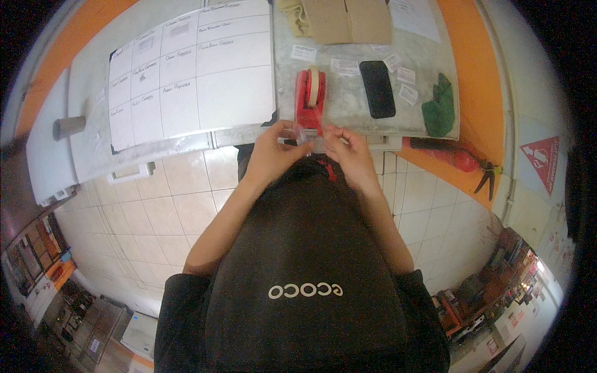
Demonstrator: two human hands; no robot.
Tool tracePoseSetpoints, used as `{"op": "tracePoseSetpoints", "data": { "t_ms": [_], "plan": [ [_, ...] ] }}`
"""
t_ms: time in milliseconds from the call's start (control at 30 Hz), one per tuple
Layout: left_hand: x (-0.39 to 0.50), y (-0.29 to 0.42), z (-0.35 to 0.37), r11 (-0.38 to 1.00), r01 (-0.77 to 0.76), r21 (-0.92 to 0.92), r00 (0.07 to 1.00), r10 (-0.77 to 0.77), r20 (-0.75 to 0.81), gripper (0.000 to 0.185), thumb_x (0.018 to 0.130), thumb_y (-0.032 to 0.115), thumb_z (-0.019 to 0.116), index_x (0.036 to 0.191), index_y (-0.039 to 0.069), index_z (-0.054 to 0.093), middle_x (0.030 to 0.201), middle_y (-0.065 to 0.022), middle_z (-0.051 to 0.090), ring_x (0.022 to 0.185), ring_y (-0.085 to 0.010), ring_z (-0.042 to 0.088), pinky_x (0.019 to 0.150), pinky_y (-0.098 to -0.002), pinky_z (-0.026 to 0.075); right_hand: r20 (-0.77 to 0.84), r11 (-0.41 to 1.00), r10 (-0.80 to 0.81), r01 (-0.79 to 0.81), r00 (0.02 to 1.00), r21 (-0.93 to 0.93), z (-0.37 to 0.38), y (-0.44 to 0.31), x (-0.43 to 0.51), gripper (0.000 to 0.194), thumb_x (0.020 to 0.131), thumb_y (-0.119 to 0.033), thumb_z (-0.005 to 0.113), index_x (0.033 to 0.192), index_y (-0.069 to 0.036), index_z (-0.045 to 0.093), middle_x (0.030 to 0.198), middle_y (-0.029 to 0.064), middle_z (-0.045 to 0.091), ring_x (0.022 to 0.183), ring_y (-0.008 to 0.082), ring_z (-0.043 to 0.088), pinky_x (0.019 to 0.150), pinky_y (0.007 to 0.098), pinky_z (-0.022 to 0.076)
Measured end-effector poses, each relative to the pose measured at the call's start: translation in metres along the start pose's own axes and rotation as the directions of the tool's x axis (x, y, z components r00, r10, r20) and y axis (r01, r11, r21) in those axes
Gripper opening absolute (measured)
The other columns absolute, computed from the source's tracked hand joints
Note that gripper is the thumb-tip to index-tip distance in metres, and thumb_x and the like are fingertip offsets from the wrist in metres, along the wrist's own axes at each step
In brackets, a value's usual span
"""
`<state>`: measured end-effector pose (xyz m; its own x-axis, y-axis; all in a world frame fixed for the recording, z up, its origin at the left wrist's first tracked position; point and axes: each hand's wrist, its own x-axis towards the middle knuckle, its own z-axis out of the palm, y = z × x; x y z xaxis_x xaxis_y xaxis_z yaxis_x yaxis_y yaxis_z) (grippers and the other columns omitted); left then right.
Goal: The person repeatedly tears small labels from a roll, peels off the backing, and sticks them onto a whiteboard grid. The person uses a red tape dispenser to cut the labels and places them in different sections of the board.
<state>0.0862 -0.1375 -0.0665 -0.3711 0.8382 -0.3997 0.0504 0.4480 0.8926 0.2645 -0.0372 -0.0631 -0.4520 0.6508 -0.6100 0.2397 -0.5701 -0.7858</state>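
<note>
In front of my body, at the near edge of the table point(347, 125), my left hand point(273, 151) pinches a small piece of clear plastic point(305, 134). Opposite it, my right hand point(350, 154) has thumb and fingertips closed at the other side of the same plastic. Whether this is tape or a small bag cannot be made out. Just beyond the fingers stands a red tape dispenser point(302, 105) with a roll of tape point(314, 86) in it. A black smartphone point(378, 88) lies to its right.
Left of the dispenser lies a white sheet with a handwritten grid point(233, 95). Several printed paper labels point(345, 67) surround the phone. Flattened cardboard point(347, 23), a yellow cloth point(295, 17) and a green cloth-like item point(439, 109) lie farther out. A fire extinguisher point(459, 158) is at the right.
</note>
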Motion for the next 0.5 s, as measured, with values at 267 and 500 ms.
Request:
{"op": "tracePoseSetpoints", "data": {
  "t_ms": [267,500],
  "plan": [
    [0.006,-0.004,-0.001,0.989,0.056,-0.135,0.998,-0.050,0.049,0.048,0.081,0.015,0.085,0.121,0.000,0.062,0.104,-0.0138,0.072,0.091,-0.0176,0.071,0.078,-0.0319,0.060,0.059,0.971,0.034,-0.047,0.998,0.235,0.011,0.021,0.003,0.023,0.103,-0.016,0.062,0.114,0.004,0.061,0.109,0.0090,0.064,0.103,0.0157,0.063,0.099,0.0305,0.0526],
    [0.031,0.002,-0.003,0.983,0.038,-0.181,0.998,-0.029,0.053,0.047,0.082,0.015,0.085,0.120,0.000,0.062,0.108,-0.0126,0.070,0.092,-0.0178,0.070,0.081,-0.0331,0.060,0.009,0.993,-0.115,0.115,0.993,-0.032,0.012,0.015,0.018,0.017,0.102,-0.014,0.062,0.109,0.001,0.065,0.118,0.0106,0.065,0.100,0.0144,0.063,0.091,0.0285,0.0514]
  ]
}}
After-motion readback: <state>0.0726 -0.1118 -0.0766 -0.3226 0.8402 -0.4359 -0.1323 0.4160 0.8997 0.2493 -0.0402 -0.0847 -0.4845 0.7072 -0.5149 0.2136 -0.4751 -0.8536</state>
